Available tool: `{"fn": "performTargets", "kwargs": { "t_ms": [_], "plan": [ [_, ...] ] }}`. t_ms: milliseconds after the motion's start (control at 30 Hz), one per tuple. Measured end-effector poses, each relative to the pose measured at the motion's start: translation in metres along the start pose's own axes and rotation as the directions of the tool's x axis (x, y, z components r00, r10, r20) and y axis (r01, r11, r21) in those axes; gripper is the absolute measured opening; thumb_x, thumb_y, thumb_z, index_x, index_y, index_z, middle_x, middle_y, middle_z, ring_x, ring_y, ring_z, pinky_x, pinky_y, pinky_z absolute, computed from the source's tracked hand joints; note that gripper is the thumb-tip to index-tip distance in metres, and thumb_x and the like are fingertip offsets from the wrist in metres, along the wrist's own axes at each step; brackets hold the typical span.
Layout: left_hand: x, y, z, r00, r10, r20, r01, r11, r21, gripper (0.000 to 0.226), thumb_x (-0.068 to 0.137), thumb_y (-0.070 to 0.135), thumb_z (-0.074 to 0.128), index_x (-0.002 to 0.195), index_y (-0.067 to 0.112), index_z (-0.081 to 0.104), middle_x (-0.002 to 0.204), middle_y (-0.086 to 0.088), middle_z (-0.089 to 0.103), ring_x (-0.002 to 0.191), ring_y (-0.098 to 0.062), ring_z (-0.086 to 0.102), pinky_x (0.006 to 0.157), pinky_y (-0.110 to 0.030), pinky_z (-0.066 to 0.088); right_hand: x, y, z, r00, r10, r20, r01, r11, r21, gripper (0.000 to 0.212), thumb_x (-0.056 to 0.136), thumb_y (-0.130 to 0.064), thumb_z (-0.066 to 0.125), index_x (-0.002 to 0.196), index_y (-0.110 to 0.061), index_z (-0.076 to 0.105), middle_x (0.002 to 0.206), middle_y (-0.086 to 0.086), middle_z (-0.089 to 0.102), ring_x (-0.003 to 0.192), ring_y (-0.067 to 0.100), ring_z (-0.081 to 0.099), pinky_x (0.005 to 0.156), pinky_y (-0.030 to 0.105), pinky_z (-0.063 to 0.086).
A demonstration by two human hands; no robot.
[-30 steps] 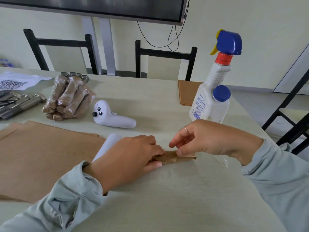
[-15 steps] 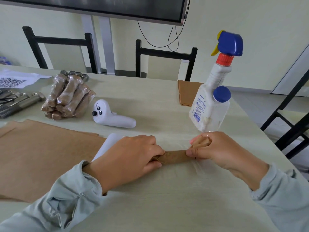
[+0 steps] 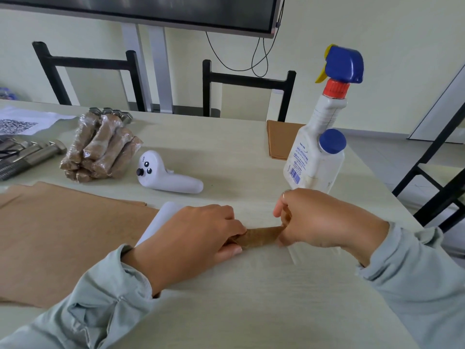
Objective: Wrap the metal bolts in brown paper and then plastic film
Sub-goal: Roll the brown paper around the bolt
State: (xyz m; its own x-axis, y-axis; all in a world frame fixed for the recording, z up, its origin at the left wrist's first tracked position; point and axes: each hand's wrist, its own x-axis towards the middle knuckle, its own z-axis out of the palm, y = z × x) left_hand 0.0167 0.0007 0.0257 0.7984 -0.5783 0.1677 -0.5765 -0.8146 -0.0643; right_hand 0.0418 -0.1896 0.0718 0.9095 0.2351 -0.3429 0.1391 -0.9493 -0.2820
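Table [image 3: 226, 311], pale, wide and smooth, under everything. Flat brown paper sheets [image 3: 63, 243] on the left side, dull and a bit rough. Tall white spray bottle [image 3: 317, 152] with a blue top at the back right.

Left hand [image 3: 191, 243] curled tight round the left end of the paper-wrapped bolt [image 3: 261, 236], thumb below, fingers on top. Right hand [image 3: 324, 222] curled over the right end, pinching it. Small brown roll lying flat between the two hands, touching both, only its middle showing.

Thin clear plastic film [image 3: 289, 258] spread under it, shiny and wrinkly. White roll [image 3: 158, 222] poking out behind the left hand.

Farther back, a pile of wrapped bolts [image 3: 100, 149], lumpy and shiny, beside a smooth white controller [image 3: 166, 177]. Bare grey metal bolts [image 3: 30, 157] at the far left.

Since half a second ago: right hand closer in and more closed, less of the brown roll showing; left hand in the same place.
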Motion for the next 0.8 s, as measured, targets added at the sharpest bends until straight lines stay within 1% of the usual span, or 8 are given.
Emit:
{"fn": "performTargets", "kwargs": {
  "t_ms": [167,233,367,467,567,667,733,800],
  "plan": [
    [-0.001,-0.001,0.001,1.0,-0.011,-0.007,0.011,1.0,-0.021,0.04,0.094,0.056,0.03,0.129,0.04,0.042,0.113,0.016,0.049,0.105,-0.003,0.049,0.046,-0.017,0.016,-0.001,0.018,0.003,1.0,-0.016,-0.008,0.018,0.964,0.264,0.031,0.074,-0.011,0.076,0.096,-0.027,0.06,0.084,-0.009,0.07,0.08,0.003,0.065,0.084,0.024,0.052],
    [0.0,-0.002,0.002,1.0,-0.012,-0.01,0.011,0.999,-0.039,0.039,0.094,0.056,0.03,0.128,0.04,0.042,0.114,0.017,0.048,0.105,-0.003,0.048,0.046,-0.017,0.016,-0.002,0.024,0.014,0.988,-0.056,-0.147,0.096,0.955,0.28,0.023,0.074,-0.017,0.078,0.083,-0.034,0.066,0.077,-0.014,0.068,0.074,-0.006,0.062,0.07,0.005,0.046],
    [0.001,-0.003,0.001,1.0,0.001,-0.008,-0.002,0.996,-0.084,0.039,0.095,0.055,0.031,0.13,0.04,0.042,0.116,0.017,0.046,0.107,-0.004,0.044,0.051,-0.012,0.025,-0.003,0.028,0.038,0.904,-0.22,-0.367,0.279,0.953,0.116,0.016,0.083,-0.025,0.07,0.097,-0.032,0.073,0.082,-0.02,0.058,0.085,-0.018,0.048,0.071,0.001,0.034],
    [0.0,-0.003,0.002,1.0,0.006,-0.011,-0.007,0.998,-0.067,0.038,0.095,0.055,0.031,0.128,0.039,0.043,0.112,0.016,0.046,0.104,-0.004,0.044,0.049,-0.014,0.022,-0.006,0.022,0.048,0.83,-0.37,-0.417,0.333,0.929,-0.161,0.012,0.087,-0.022,0.065,0.096,-0.021,0.073,0.078,-0.014,0.055,0.074,-0.002,0.051,0.059,0.008,0.035],
    [0.001,-0.003,0.006,1.0,0.013,-0.025,-0.015,0.997,-0.072,0.038,0.094,0.055,0.031,0.126,0.039,0.044,0.11,0.016,0.047,0.102,-0.003,0.046,0.049,-0.015,0.021,-0.014,0.014,0.05,0.757,-0.506,-0.413,0.294,0.829,-0.476,0.022,0.059,-0.017,0.089,0.061,-0.018,0.067,0.061,-0.011,0.042,0.053,0.008,0.041,0.04,0.017,0.025],
    [0.001,-0.01,0.007,1.0,-0.007,-0.025,0.002,0.986,-0.166,0.042,0.09,0.059,0.038,0.129,0.043,0.042,0.111,0.017,0.048,0.104,-0.001,0.048,0.063,-0.013,0.034,-0.013,0.01,0.047,0.784,-0.518,-0.343,0.239,0.761,-0.604,0.032,0.04,-0.011,0.093,0.052,-0.018,0.064,0.057,-0.009,0.042,0.052,0.012,0.046,0.038,0.024,0.005],
    [-0.003,-0.019,0.003,0.997,-0.021,0.08,0.042,0.964,-0.262,0.047,0.085,0.059,0.049,0.131,0.047,0.042,0.11,0.02,0.049,0.105,0.004,0.046,0.08,-0.021,0.041,-0.01,0.008,0.043,0.831,-0.502,-0.238,0.259,0.73,-0.633,0.02,0.062,-0.014,0.083,0.063,-0.02,0.064,0.061,-0.009,0.032,0.061,0.013,0.044,0.042,0.022,0.003],
    [-0.009,-0.033,-0.007,0.99,-0.059,0.128,0.106,0.912,-0.396,0.05,0.08,0.05,0.063,0.128,0.046,0.049,0.101,0.027,0.05,0.102,0.011,0.043,0.081,-0.007,0.035,0.001,0.011,0.037,0.838,-0.509,-0.196,0.3,0.73,-0.614,0.014,0.093,-0.022,0.052,0.081,-0.022,0.059,0.067,-0.007,0.028,0.075,0.013,0.04,0.044,0.022,0.012]
  ]
}}
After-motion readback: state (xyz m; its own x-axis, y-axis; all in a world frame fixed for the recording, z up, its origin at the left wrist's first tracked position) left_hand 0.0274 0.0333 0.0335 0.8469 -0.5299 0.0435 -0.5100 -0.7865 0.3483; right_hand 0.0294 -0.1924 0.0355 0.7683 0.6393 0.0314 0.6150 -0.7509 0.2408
